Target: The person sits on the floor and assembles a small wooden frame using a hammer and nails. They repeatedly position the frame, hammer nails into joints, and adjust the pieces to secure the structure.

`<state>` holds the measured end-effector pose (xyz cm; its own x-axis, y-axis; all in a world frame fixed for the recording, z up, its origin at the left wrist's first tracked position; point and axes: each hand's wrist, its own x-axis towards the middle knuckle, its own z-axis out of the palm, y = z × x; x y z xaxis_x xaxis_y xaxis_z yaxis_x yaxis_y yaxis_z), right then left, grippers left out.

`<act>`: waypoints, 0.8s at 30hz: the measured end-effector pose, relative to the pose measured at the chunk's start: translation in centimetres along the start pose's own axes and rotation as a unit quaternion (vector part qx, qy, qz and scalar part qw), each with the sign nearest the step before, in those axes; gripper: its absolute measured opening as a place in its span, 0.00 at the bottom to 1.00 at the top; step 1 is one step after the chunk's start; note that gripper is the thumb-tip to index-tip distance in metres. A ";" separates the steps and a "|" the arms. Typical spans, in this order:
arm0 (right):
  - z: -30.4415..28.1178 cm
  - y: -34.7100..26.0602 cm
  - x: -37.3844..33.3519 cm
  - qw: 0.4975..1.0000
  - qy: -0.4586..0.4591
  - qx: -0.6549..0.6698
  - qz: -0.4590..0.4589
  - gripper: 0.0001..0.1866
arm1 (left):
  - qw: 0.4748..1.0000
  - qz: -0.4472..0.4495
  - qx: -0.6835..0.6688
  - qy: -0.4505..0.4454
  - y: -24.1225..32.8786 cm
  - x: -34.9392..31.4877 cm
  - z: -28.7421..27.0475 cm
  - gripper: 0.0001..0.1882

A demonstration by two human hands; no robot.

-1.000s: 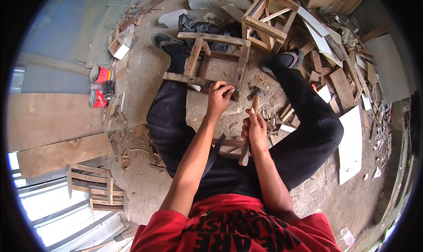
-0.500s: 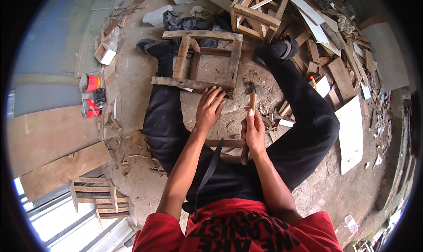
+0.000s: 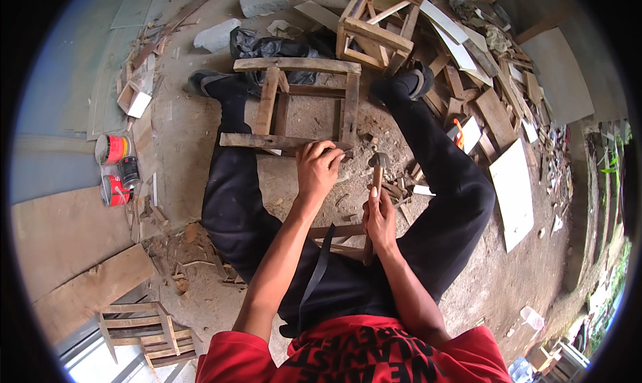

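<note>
Checking the room to move first: hemmed in by the left leg [image 3: 231,182] and the right leg [image 3: 445,189], with dusty ground [image 3: 284,185] open between them. Crowded at the upper right by a heap of scrap wood [image 3: 495,115] and a second wooden frame [image 3: 378,34]; flanked by a white board [image 3: 513,196] on the right and 3 tins [image 3: 129,172] well off to the left. Now onto the wooden frame [image 3: 261,141]: sitting between the lower legs, rough and weathered brown, near rail jutting left past the side bar. Resting the left hand [image 3: 319,169] on that rail's right end, fingers curled; can't tell whether pinching anything small. Gripping a hammer [image 3: 378,175] by its wooden handle in the right hand [image 3: 380,221], head up, just beside the frame, not touching. Compared with 0.5 s ago: bending the left fingers more, keeping the same hammer grip, seeing everything shifted leftward in view.
</note>
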<state>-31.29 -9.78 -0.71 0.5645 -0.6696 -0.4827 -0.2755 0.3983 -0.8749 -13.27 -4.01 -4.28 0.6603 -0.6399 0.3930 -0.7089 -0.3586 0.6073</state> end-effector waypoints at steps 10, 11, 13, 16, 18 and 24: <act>-1.7 1.7 -0.2 1.000 -0.024 -0.018 0.005 0.18 | 0.997 -0.033 0.064 0.036 0.4 0.3 1.4 0.04; -1.9 1.7 -0.2 1.000 -0.020 -0.021 0.004 0.18 | 0.997 -0.029 0.064 0.041 0.4 0.1 1.5 0.05; -2.2 1.4 0.1 1.000 -0.009 -0.024 0.003 0.19 | 0.997 -0.020 0.063 0.049 0.4 -0.1 1.8 0.06; -1.9 0.5 -0.3 1.000 -0.007 0.000 0.008 0.19 | 0.995 -0.027 0.096 0.031 0.3 0.1 1.7 0.07; -2.2 0.9 -0.2 1.000 -0.008 0.005 0.013 0.20 | 0.996 -0.027 0.088 0.020 0.1 0.4 1.5 0.07; -2.1 1.4 0.0 1.000 -0.007 -0.012 0.011 0.22 | 0.994 -0.008 0.106 0.011 0.7 -0.2 1.8 0.06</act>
<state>-33.29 -10.51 -2.04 0.5690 -0.6521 -0.5009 -0.3069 0.3968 -0.8651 -14.38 -5.32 -5.16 0.6752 -0.6191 0.4010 -0.7334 -0.5053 0.4547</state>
